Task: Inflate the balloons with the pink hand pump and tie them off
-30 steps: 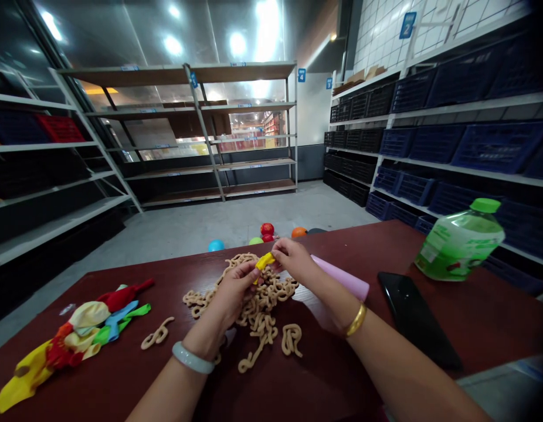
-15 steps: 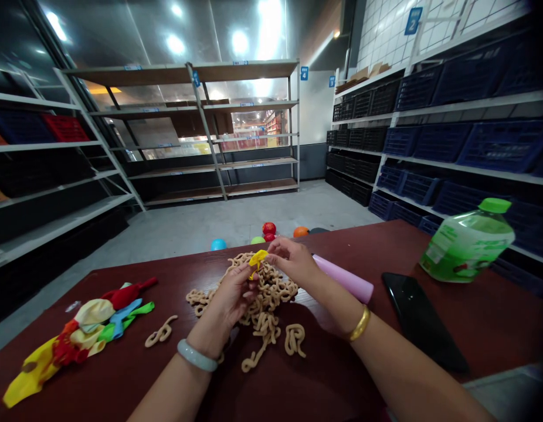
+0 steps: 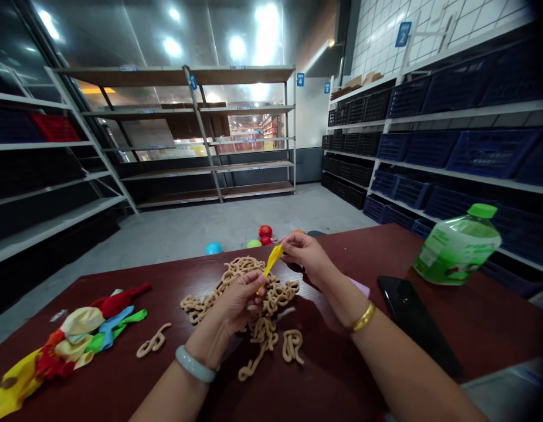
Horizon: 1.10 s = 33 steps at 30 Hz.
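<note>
My left hand [image 3: 240,300] and my right hand [image 3: 307,254] together hold a small yellow deflated balloon [image 3: 272,261], stretched between them above the dark red table [image 3: 122,375]. The left fingers pinch its lower end, the right fingers its upper end. Under my hands lies a heap of beige rubber bands linked in chains [image 3: 249,293]. A jade bangle is on my left wrist, a gold one on my right.
A pile of deflated coloured balloons [image 3: 73,343] lies at the table's left. A pink tube [image 3: 360,287], a black phone [image 3: 414,328] and a green bottle [image 3: 456,246] are on the right. Inflated balloons [image 3: 265,232] lie on the floor beyond. Shelving racks line both sides.
My hands have pulled apart, the right one rising and the left one lowering, so the yellow balloon is stretched longer than before.
</note>
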Motion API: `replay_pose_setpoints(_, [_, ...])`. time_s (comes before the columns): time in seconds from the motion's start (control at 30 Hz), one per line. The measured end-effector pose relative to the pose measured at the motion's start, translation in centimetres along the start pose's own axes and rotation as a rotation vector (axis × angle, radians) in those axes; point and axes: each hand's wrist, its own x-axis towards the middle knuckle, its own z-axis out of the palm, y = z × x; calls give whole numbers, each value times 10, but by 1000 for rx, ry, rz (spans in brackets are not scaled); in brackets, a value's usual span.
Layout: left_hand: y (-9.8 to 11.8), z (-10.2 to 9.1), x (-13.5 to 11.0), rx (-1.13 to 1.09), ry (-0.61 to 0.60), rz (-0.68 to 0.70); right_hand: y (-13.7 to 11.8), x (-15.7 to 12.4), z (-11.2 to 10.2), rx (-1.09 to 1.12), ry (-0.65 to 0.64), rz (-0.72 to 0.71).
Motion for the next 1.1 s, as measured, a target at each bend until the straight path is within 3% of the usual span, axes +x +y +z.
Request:
replay_pose_setpoints(0.07, [0,-1,-3,-28,-63,-21,0,0,1,77,-31,104])
replay_pose_setpoints(0.13, [1,-2,-6,-70,-116,-33,1,2,-2,-23,-7,111])
replay_pose_setpoints(0.23, [6,-2,-9,-223,-100,25,-5,8,-17,-551,105,60])
replay_pose_setpoints(0.33, [19,-7,-9,-441,65,118,-17,8,-44,-895,163,66])
replay_pose_setpoints(0.37, [24,-9,-9,-505,119,135,-20,6,-53,-1170,145,105])
replay_pose_setpoints(0.43, [34,-17,-7,-612,198,178,-23,3,-67,-1515,-15,274])
replay_pose_setpoints(0.5, [41,-24,-7,-671,244,240,-20,2,-73,-1666,-166,419])
replay_pose_setpoints(0.57, [45,-31,-6,-693,281,294,-15,3,-72,-1717,-213,459])
replay_pose_setpoints(0.63, [46,-35,-4,-694,312,335,-9,5,-63,-1760,-171,357])
replay_pose_setpoints(0.73, [43,-39,0,-689,357,401,-4,2,-39,-1720,-106,30])
replay_pose_setpoints(0.83, [39,-40,4,-688,380,433,-1,-10,-9,-1612,-184,-235])
replay_pose_setpoints(0.97, [35,-41,8,-674,404,470,5,-25,15,-1585,-281,-331])
replay_pose_setpoints(1.1, [34,-43,11,-659,418,488,9,-26,17,-1583,-287,-312])
